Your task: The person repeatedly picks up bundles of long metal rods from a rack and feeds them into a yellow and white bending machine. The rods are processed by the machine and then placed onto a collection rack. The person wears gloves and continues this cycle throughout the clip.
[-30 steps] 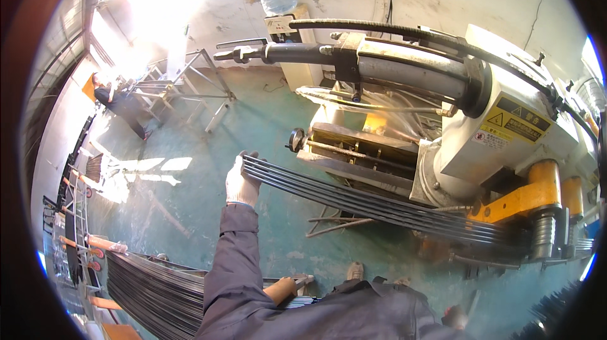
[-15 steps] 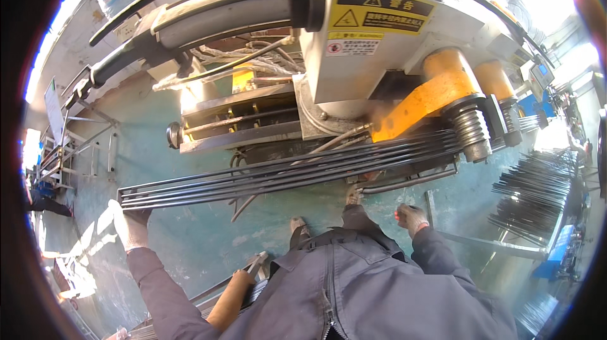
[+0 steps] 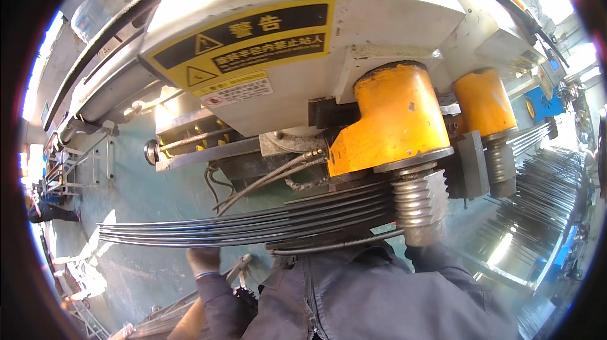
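Observation:
Several long, thin dark metal bars (image 3: 240, 232) lie side by side across the middle, with their left ends in the air. On the right they run in beneath an orange machine arm (image 3: 398, 119), beside a ribbed metal roller (image 3: 420, 204). My left hand (image 3: 203, 260), in a pale glove, is at the near edge of the bars, left of my body. Its fingers are hidden beneath them, so their grip does not show. My right sleeve (image 3: 430, 258) reaches up behind the roller, which hides my right hand.
A large white machine body (image 3: 265, 43) with yellow warning labels hangs close ahead. A second orange arm (image 3: 485, 103) with its own roller stands to the right. Many loose rods (image 3: 537, 194) are piled at far right. A hose (image 3: 341, 245) curves near my waist.
I have moved closer to the machine, which looks larger. My left hand has gone from the bars' left end to farther right along them. My right hand has passed behind the roller.

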Available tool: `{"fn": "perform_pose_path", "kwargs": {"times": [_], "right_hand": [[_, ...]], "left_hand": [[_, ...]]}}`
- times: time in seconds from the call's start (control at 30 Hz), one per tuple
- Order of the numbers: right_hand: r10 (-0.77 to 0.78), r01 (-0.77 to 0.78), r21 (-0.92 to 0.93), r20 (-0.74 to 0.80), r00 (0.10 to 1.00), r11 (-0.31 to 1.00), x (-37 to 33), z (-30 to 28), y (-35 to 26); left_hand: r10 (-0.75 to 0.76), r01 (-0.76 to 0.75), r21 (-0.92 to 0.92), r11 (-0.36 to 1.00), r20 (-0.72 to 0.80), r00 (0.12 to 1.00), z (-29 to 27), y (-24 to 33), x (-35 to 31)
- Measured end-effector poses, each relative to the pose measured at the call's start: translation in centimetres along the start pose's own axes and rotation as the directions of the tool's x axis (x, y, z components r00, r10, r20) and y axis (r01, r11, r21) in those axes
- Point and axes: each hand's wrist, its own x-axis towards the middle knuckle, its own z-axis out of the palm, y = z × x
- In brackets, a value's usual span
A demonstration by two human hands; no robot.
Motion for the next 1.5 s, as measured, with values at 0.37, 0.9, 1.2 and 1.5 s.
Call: {"fn": "perform_pose_path", "kwargs": {"times": [0.37,0.9,1.2,1.5], "right_hand": [[0.020,-0.030,0.144,0.072,0.997,0.989,3.7,0.2,-1.5],[0.118,0.317,0.842,-0.403,0.908,0.437,-17.2,-0.3,-7.3],[0.076,0.834,0.510,-0.859,0.506,0.212,-19.6,-9.9,-16.1],[0.035,0.745,0.654,-0.748,0.663,-0.132,-18.6,-13.1,-18.9]], "left_hand": [[0.256,-0.228,0.335,0.914,-0.041,0.966,1.4,10.9,-0.3],[0.253,-0.099,-0.990,0.102,-0.070,0.965,0.6,16.2,1.8],[-0.221,-0.096,-0.986,-0.136,-0.064,0.973,-4.7,18.7,1.0],[-0.195,-0.322,-0.765,0.558,-0.498,0.845,-9.6,30.3,-3.7]]}}
